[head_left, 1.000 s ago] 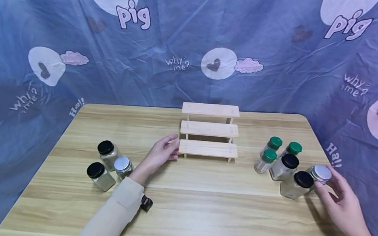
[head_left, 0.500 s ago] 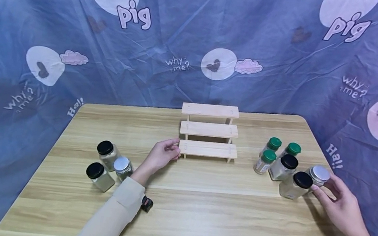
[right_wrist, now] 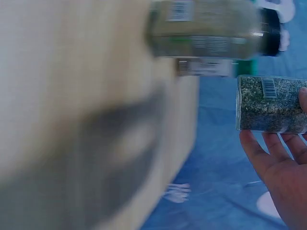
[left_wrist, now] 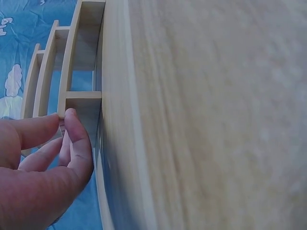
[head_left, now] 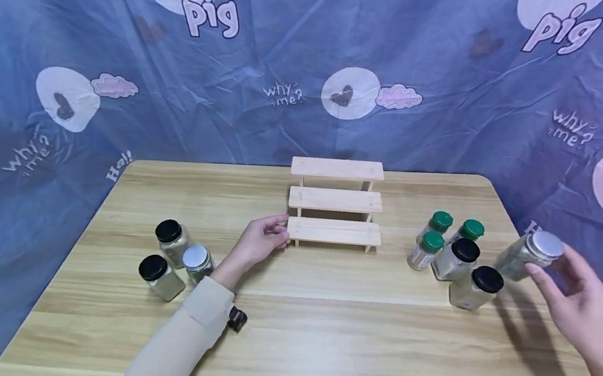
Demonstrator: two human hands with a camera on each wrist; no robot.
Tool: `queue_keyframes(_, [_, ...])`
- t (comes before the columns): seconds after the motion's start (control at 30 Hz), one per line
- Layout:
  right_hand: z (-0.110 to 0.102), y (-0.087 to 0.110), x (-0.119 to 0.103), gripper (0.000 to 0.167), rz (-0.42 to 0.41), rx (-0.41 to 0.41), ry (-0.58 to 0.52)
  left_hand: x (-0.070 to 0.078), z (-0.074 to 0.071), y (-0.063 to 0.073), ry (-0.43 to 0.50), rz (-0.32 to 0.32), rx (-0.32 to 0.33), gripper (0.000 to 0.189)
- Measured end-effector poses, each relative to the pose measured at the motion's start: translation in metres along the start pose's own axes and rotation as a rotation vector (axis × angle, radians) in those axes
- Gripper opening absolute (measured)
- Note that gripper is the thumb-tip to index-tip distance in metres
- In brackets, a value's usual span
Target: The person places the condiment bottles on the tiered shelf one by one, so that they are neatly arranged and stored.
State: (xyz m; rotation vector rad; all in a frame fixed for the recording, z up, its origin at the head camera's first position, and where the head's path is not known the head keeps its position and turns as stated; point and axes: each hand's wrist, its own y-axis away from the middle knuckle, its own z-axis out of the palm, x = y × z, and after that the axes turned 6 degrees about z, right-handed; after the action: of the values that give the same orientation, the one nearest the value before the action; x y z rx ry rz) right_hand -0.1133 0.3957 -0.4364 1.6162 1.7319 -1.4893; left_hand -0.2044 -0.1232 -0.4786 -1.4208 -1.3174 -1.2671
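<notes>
My right hand (head_left: 583, 301) grips a spice jar (head_left: 526, 255) with a silver lid, raised above the table and tilted. In the right wrist view, dried green herbs fill this jar (right_wrist: 271, 104), with fingers along one side and the thumb on the other. My left hand (head_left: 258, 243) pinches the left end of the lowest step of a three-tier wooden shelf (head_left: 332, 232). The left wrist view has thumb and forefinger (left_wrist: 79, 134) at that step's end. Close by the raised jar stand two black-lidded jars (head_left: 474, 288) and several small green-lidded bottles (head_left: 425, 251).
Two black-lidded jars (head_left: 162, 277) and a silver-lidded jar (head_left: 198, 262) stand at the left of the wooden table (head_left: 313, 346), beside my left forearm. A blue printed cloth (head_left: 277, 35) hangs behind the table and along its sides.
My right hand has lifted the silver-lidded jar off the table, up and to the right, away from the black-lidded jars. The left hand keeps its place at the shelf.
</notes>
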Motion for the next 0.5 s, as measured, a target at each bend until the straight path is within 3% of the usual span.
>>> queue_keyframes(0.23, [0.009,-0.035,-0.039,0.059,-0.042,-0.008,-0.021,0.000,-0.002,0.000,0.013,-0.008,0.010,0.050])
queue_keyframes(0.5, [0.057,-0.071,-0.074,0.058,-0.138,-0.103,-0.085,0.001,-0.001,-0.001,0.041,-0.015,0.006,0.049])
